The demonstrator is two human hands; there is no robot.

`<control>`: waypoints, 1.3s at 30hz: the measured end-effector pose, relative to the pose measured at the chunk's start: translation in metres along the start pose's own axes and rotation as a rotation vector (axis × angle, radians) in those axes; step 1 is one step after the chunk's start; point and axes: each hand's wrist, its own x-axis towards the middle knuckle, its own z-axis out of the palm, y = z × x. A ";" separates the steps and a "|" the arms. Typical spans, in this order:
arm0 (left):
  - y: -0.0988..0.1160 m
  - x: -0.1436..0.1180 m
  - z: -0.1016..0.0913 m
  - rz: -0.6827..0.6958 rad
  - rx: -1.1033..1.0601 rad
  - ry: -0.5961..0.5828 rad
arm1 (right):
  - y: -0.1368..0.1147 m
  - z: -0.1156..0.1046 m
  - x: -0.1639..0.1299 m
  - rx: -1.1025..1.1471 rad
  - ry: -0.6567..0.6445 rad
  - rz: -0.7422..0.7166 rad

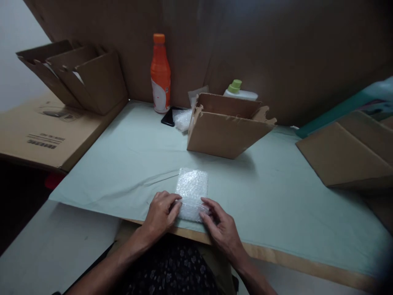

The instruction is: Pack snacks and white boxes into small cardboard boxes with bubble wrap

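- A bubble-wrap packet [192,192] lies flat on the pale green table [276,196], close to its near edge.
- The left hand [161,214] pinches the packet's near left corner.
- The right hand [219,223] presses fingertips onto its near right corner.
- An open cardboard box [225,129] sits farther back, an orange bottle [160,73] at the far edge.
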 end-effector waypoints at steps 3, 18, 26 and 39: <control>0.001 0.007 0.009 0.019 0.097 0.044 | 0.000 -0.005 -0.004 -0.165 0.204 -0.212; 0.009 -0.009 -0.012 0.328 0.002 -0.075 | -0.002 -0.011 0.007 -0.123 -0.162 -0.212; 0.002 0.032 0.008 0.074 0.142 -0.069 | 0.000 -0.011 0.003 -0.452 0.006 -0.394; 0.019 0.006 0.015 -0.529 -1.113 0.038 | 0.002 0.000 0.017 0.150 -0.078 0.011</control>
